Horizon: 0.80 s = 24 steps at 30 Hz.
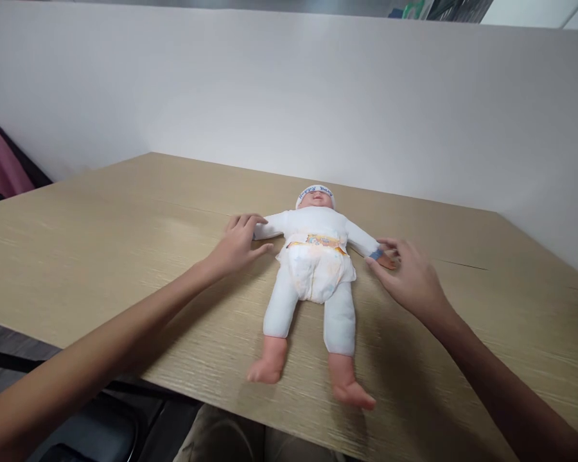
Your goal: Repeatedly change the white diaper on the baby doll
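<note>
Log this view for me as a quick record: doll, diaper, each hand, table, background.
Doll: doll on its back, arms spread, feet toward the near edge
Diaper: diaper around its hips, over white clothing; printed waistband
Left hand: left hand open at the end of one doll arm; contact unclear
Right hand: right hand at the other arm's blue cuff; grip unclear
Table: table, wood-look
Background: pale partition

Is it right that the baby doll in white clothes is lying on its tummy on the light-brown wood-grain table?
Not its tummy: the baby doll in white clothes lies on its back on the light-brown wood-grain table. The head view shows its chest and white diaper facing up.
</note>
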{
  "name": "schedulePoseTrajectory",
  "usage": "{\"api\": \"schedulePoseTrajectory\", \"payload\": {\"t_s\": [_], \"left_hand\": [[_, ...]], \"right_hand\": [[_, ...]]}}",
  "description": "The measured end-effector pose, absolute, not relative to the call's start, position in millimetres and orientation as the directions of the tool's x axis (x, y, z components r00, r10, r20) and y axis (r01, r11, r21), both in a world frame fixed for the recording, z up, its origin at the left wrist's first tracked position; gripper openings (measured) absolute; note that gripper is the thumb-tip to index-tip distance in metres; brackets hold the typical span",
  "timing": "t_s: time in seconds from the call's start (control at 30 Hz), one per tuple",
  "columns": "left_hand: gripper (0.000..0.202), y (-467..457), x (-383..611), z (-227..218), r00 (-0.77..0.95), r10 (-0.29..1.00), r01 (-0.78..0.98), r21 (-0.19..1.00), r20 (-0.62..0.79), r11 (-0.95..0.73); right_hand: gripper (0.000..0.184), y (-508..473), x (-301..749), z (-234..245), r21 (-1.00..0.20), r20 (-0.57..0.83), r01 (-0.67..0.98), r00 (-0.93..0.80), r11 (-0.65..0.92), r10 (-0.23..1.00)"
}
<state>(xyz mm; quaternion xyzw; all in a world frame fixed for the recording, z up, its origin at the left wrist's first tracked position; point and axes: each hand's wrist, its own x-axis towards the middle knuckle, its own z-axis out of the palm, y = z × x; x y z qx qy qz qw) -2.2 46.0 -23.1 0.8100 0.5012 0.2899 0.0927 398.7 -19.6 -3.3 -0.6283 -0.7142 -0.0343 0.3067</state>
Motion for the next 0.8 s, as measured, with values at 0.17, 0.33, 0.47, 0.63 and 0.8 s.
{"api": "schedulePoseTrajectory", "payload": {"t_s": [0.17, 0.33, 0.47, 0.63, 0.8], "left_hand": [[0.08, 104.5, 23.7, -13.7, 0.255, 0.952, 0.9, 0.319, 0.169, -0.298], [0.054, 98.1, 42.3, 1.2, 0.214, 0.972, 0.917, 0.323, 0.096, -0.234], [0.05, 50.9, 42.7, 19.7, 0.141, 0.983, 0.916, 0.361, 0.116, -0.174], [0.045, -66.1, 32.4, 47.9, 0.04, 0.98, 0.793, 0.591, 0.196, -0.15], [0.035, -212.2, 35.0, 37.8, 0.054, 0.986, 0.64, 0.753, 0.157, -0.155]], "right_hand": [[0.051, 54.0, 381.2, -10.9, -0.194, 0.331, 0.963, -0.113, 0.185, 0.937], [0.035, 59.7, 358.0, -7.4, -0.231, 0.29, 0.966, -0.048, 0.118, 0.956], [0.036, 29.0, 351.5, 5.5, -0.271, 0.276, 0.96, 0.009, 0.069, 0.961], [0.049, -50.1, 357.0, 40.8, -0.47, 0.281, 0.866, -0.036, 0.17, 0.959], [0.057, -149.5, 364.1, 62.5, -0.51, 0.303, 0.821, -0.108, 0.257, 0.947]]}}
